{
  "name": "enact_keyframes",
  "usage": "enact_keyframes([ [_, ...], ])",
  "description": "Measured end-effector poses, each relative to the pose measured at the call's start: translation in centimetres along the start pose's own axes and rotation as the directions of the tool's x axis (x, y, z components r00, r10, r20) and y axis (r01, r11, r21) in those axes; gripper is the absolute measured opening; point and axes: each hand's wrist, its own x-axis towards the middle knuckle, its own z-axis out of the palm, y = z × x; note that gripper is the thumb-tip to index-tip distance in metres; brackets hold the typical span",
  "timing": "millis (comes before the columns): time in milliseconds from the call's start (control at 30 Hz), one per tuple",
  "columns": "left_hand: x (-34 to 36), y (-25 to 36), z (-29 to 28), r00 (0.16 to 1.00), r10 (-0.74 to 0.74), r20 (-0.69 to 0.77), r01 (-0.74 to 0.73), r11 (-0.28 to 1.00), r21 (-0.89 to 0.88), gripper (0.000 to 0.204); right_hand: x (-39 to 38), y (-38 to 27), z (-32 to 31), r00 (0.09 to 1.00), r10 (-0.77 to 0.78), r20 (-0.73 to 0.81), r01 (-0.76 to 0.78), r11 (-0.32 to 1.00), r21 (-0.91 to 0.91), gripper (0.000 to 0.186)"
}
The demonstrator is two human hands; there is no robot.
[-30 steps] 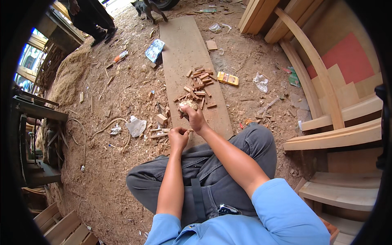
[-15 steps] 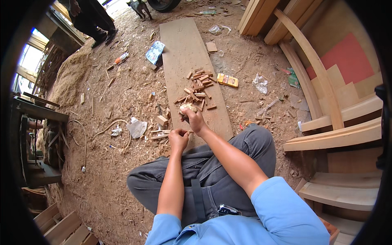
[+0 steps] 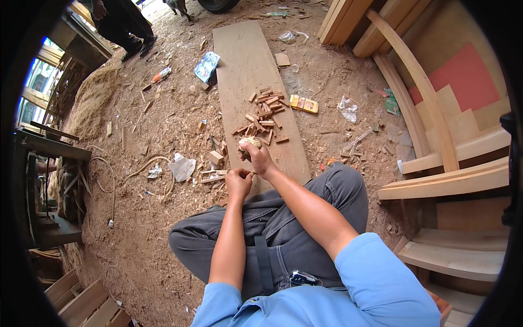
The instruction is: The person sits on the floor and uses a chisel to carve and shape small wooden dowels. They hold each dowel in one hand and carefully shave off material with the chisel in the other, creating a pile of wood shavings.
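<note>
My right hand point(image 3: 258, 157) is closed around a lumpy pale object point(image 3: 249, 142), whose kind I cannot make out. Just below and to its left, my left hand point(image 3: 238, 183) has its fingers pinched together close to the right wrist. Whatever sits between those fingertips is too small or hidden to name. Beyond both hands, small brown wooden blocks point(image 3: 266, 108) lie in a loose heap on a long wooden board point(image 3: 239, 54), which stretches away from my crossed legs.
A yellow packet point(image 3: 304, 104) lies right of the board, a blue-silver wrapper point(image 3: 207, 67) left of it. Pale offcuts point(image 3: 216, 158) and a white plastic scrap point(image 3: 182, 168) rest on the shaving-covered ground. Curved wooden frames point(image 3: 447, 180) stand at right. Someone's legs point(image 3: 122, 27) are at far left.
Both hands stay nearly in place, the left a touch farther from me. The animal at the top edge has moved up and left, partly out of the picture.
</note>
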Motion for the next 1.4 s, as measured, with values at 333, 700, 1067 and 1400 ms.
enact_keyframes([
  [333, -0.10, 0.03, -0.11, 1.000, -0.021, 0.008, 0.021, 1.000, 0.001, 0.011, -0.46, -0.26, 0.49, 0.991, -0.131, -0.006, 0.131, 0.987, 0.090, 0.023],
  [700, -0.16, -0.45, 0.17, 0.999, -0.031, 0.023, 0.032, 0.998, -0.056, 0.011, -0.19, -0.01, 0.03, 0.979, -0.202, 0.021, 0.193, 0.959, 0.207, 0.020],
  [1067, -0.28, -0.12, 0.04, 1.000, 0.012, -0.005, -0.012, 1.000, -0.025, 0.013, 0.13, -0.24, 0.23, 0.999, -0.046, -0.006, 0.046, 0.995, 0.087, 0.021],
  [1400, -0.26, -0.22, 0.10, 1.000, -0.002, -0.012, 0.001, 0.999, -0.037, 0.014, -0.27, -0.22, 0.32, 0.999, -0.030, 0.016, 0.032, 0.992, -0.122, 0.025],
])
